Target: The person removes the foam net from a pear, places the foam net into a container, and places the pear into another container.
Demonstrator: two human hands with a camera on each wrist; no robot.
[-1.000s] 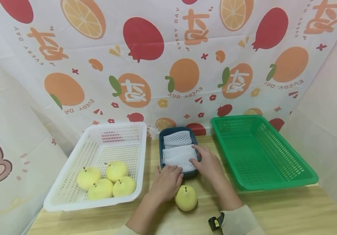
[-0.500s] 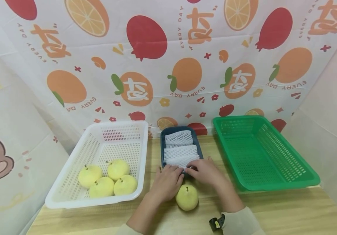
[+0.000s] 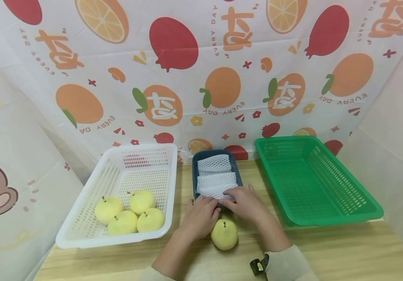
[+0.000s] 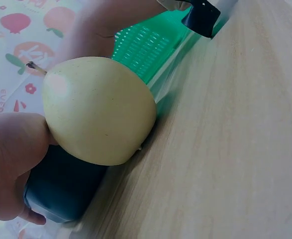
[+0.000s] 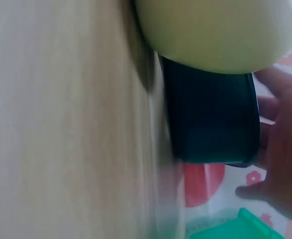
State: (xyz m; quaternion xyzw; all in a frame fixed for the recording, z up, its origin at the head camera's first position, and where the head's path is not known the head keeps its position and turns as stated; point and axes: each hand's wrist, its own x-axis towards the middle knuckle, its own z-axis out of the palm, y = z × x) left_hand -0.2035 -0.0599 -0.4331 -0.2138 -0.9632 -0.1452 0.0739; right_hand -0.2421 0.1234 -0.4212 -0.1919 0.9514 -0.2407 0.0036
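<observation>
A dark blue box [image 3: 195, 171] holds white foam netting [image 3: 217, 181]. My left hand [image 3: 198, 218] rests over its near left corner, fingers bent at the edge of the net; whether they pinch it is hidden. My right hand [image 3: 245, 205] is at the near right corner, with thumb and index finger curled on the net's near edge and another finger sticking out to the side. One yellow pear [image 3: 224, 234] stands on the table just in front of the box, between my wrists. Its side fills much of the left wrist view.
On the left, a white basket [image 3: 115, 244] contains several yellow pears [image 3: 122, 223]. A green basket [image 3: 331, 222] stands to the right. Behind them hangs a fruit-print cloth [image 3: 187, 93]. A black strap device [image 3: 257, 266] is at my right sleeve.
My right hand has moved from the box's right side to its near end, close to my left fingertips. The left hand and the loose pear have stayed in place.
</observation>
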